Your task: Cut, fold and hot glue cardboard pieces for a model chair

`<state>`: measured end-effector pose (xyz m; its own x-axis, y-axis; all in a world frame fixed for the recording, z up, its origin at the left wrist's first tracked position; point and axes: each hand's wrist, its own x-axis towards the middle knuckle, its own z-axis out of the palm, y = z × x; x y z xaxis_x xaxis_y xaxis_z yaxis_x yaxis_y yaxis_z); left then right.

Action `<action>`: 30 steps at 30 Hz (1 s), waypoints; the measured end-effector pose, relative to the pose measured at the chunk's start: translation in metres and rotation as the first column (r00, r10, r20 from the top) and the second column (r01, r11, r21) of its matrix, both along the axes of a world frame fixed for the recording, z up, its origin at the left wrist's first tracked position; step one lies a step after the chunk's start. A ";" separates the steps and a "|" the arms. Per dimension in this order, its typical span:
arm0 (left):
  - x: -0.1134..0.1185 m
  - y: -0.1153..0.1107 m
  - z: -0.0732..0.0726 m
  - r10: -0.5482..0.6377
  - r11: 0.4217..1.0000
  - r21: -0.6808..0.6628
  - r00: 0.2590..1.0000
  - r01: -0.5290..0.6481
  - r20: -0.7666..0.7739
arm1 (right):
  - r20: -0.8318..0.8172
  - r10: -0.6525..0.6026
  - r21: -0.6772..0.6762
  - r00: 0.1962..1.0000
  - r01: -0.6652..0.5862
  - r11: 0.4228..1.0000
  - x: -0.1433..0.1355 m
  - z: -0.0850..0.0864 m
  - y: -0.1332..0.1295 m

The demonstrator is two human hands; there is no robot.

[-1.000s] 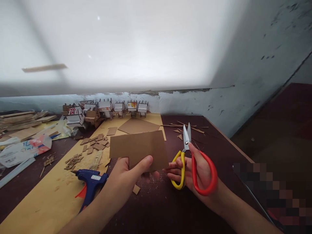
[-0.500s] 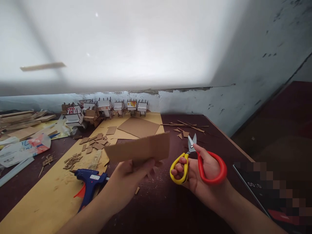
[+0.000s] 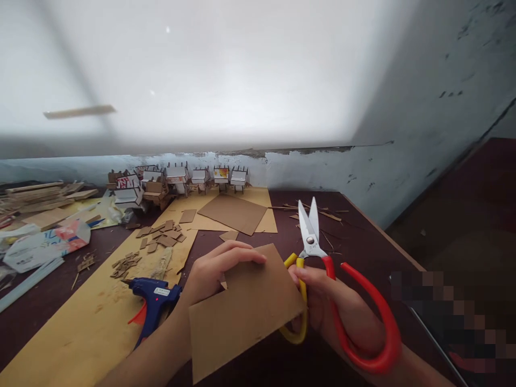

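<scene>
- Brown notched cardboard sheet point(image 3: 245, 312) is tilted up over the dark maroon table point(image 3: 358, 247), left hand point(image 3: 212, 271) has its grip closed on it
- right hand point(image 3: 336, 293) has its grip on silver-bladed scissors point(image 3: 311, 246), one yellow handle, one red, blades spread a bit
- blue glue gun point(image 3: 153, 298) with orange trigger's just beside the left forearm point(image 3: 157, 344)

Dark table point(image 3: 358, 242), yellow sheet point(image 3: 76, 328), thin strips point(image 3: 331, 216), probably cardboard
</scene>
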<state>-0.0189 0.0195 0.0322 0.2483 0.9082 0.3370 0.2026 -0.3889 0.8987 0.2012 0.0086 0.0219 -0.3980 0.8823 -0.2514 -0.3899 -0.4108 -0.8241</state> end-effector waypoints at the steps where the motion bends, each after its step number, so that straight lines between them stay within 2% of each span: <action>1: 0.001 0.000 -0.001 0.011 1.000 -0.005 1.000 -0.011 -0.007 | -0.028 0.059 0.025 0.998 -0.059 0.998 -0.001 0.000 -0.003; 3: 0.003 -0.001 -0.004 0.044 0.996 -0.083 0.999 -0.042 0.031 | -0.022 0.099 0.096 0.995 -0.096 0.991 -0.003 0.001 -0.008; 4: 0.004 -0.002 -0.005 0.061 0.988 -0.146 0.996 -0.050 0.069 | 0.006 0.077 0.132 0.997 -0.077 0.988 -0.004 0.001 -0.009; 6: 0.007 -0.005 -0.005 0.071 0.961 -0.275 0.985 -0.026 0.154 | 0.082 -0.050 0.204 0.995 0.033 0.978 -0.005 0.000 -0.011; 8: 0.009 -0.010 -0.004 0.017 0.933 -0.357 0.984 0.049 0.180 | 0.179 -0.219 0.280 0.959 0.164 0.946 -0.005 0.000 -0.011; 11: 0.014 -0.017 -0.001 -0.163 0.888 -0.424 0.984 0.179 0.074 | 0.293 -0.440 0.418 0.849 0.300 0.858 -0.003 -0.003 -0.011; 13: 0.017 -0.019 -0.002 -0.239 0.848 -0.470 0.968 0.244 0.073 | 0.336 -0.498 0.477 0.799 0.311 0.822 -0.002 -0.006 -0.011; 14: 0.019 -0.019 -0.004 -0.223 0.837 -0.489 0.969 0.247 0.107 | 0.354 -0.506 0.495 0.787 0.301 0.815 -0.002 -0.007 -0.012; 16: 0.022 -0.018 -0.010 -0.090 0.840 -0.513 0.978 0.176 0.188 | 0.381 -0.470 0.509 0.796 0.243 0.826 -0.004 -0.008 -0.014; 19: 0.024 -0.015 -0.016 0.070 0.837 -0.538 0.955 0.101 0.288 | 0.373 -0.337 0.505 0.865 0.116 0.856 -0.006 -0.003 -0.019; 21: 0.024 -0.015 -0.017 0.073 0.807 -0.567 0.925 0.164 0.372 | 0.371 -0.260 0.483 0.891 0.054 0.874 -0.007 0.001 -0.022; 24: 0.023 -0.017 -0.017 0.050 0.740 -0.613 0.887 0.276 0.459 | 0.365 -0.227 0.443 0.903 0.046 0.896 -0.006 0.003 -0.025; 28: 0.023 -0.020 -0.013 0.142 0.747 -0.646 0.912 0.157 0.385 | 0.285 -0.146 0.401 0.947 0.021 0.916 -0.004 -0.001 -0.026; 30: 0.024 -0.021 -0.011 0.148 0.753 -0.637 0.899 0.167 0.412 | 0.242 -0.160 0.377 0.957 0.059 0.924 -0.005 -0.003 -0.026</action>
<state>0.0049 -0.0014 0.0216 0.2391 0.9365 -0.2564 -0.2460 0.3138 0.9170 0.1966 -0.0174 0.0193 -0.2572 0.9663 0.0110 -0.1632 -0.0322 -0.9861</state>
